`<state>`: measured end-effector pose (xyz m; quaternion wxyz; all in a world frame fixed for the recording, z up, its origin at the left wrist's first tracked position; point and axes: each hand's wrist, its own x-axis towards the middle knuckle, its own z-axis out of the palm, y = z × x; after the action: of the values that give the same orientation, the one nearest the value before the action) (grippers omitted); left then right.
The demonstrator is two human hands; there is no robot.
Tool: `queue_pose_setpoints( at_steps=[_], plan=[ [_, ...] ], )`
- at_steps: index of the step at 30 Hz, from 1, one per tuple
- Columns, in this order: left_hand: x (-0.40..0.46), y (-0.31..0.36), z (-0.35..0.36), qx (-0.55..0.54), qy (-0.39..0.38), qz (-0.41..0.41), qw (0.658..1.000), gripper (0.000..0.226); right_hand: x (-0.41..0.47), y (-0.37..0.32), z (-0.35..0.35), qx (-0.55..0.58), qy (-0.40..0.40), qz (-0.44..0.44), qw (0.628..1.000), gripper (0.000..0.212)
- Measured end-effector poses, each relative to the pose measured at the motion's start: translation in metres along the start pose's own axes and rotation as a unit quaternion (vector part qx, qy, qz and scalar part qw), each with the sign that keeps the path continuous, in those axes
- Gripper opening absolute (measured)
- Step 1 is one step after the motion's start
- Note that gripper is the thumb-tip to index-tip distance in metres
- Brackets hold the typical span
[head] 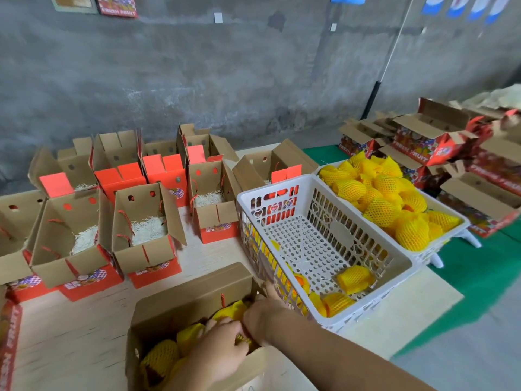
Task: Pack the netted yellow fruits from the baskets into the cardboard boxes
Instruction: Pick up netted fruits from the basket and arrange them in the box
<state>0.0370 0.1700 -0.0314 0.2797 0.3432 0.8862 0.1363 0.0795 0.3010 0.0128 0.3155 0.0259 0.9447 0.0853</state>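
Both hands reach into one open cardboard box (pixel 191 303) at the near edge of the counter (pixel 84 328). The left hand (pixel 217 354) lies palm-down on the netted yellow fruits (pixel 160 359) inside it, fingers (pixel 225 324) curled over a netted fruit (pixel 242 338) under them. The right hand (pixel 262 314) is at the box's right wall, just beside the left fingers; whether its fingers hold anything I cannot tell, since the back of the hand hides them. About four netted fruits show in this box.

Just right of the right hand stands a white plastic basket (pixel 324 235), nearly empty: one netted fruit (pixel 355 279) lies on its floor and about three more sit in its near corner. Beyond it and further right, a second white basket (pixel 439 244) holds a heap of netted fruits (pixel 386 193), too many to count.

Ahead and to the left of the fingers, about eight red-and-brown boxes (pixel 146 221) stand open on the counter, several lined with pale shredded filling (pixel 148 230). Well to the right, beyond both baskets, more open boxes (pixel 431 136) printed "FRESH FRUIT" are stacked on a green cloth (pixel 490 269).
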Motion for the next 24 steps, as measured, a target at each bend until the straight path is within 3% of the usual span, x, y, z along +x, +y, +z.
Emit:
queue_pose_setpoints(
  at_steps=[3,5,7,9,12,16,19,21,24],
  plan=[
    [0.003,0.01,-0.004,-0.076,0.115,0.024,0.99,0.007,-0.013,0.014,0.01,0.135,0.152,-0.026,0.979,0.002],
    [0.01,0.019,-0.006,-0.194,0.187,0.051,0.962,0.015,-0.022,0.028,0.019,0.276,0.26,-0.022,0.925,0.007],
    [0.02,0.041,-0.009,-0.245,0.205,0.084,0.944,0.017,-0.031,0.044,0.025,0.359,0.339,0.002,0.87,0.018],
    [0.034,0.07,-0.011,-0.261,0.216,0.126,0.932,0.016,-0.037,0.068,0.03,0.399,0.376,0.021,0.836,0.027],
    [0.061,0.115,-0.008,-0.242,0.234,0.173,0.926,0.017,-0.042,0.112,0.043,0.42,0.392,0.028,0.818,0.031],
    [0.101,0.16,-0.004,-0.171,0.202,0.19,0.946,0.014,-0.041,0.176,0.063,0.435,0.357,0.02,0.826,0.027],
    [0.125,0.175,-0.006,-0.056,0.181,0.173,0.967,0.019,-0.03,0.234,0.082,0.42,0.285,0.06,0.859,0.033],
    [0.138,0.18,-0.01,0.071,0.166,0.154,0.972,0.018,-0.017,0.27,0.094,0.362,0.163,0.095,0.913,0.05],
    [0.154,0.181,-0.016,0.169,0.158,0.119,0.966,0.011,0.011,0.302,0.11,0.237,-0.062,0.057,0.968,0.095]
  ],
)
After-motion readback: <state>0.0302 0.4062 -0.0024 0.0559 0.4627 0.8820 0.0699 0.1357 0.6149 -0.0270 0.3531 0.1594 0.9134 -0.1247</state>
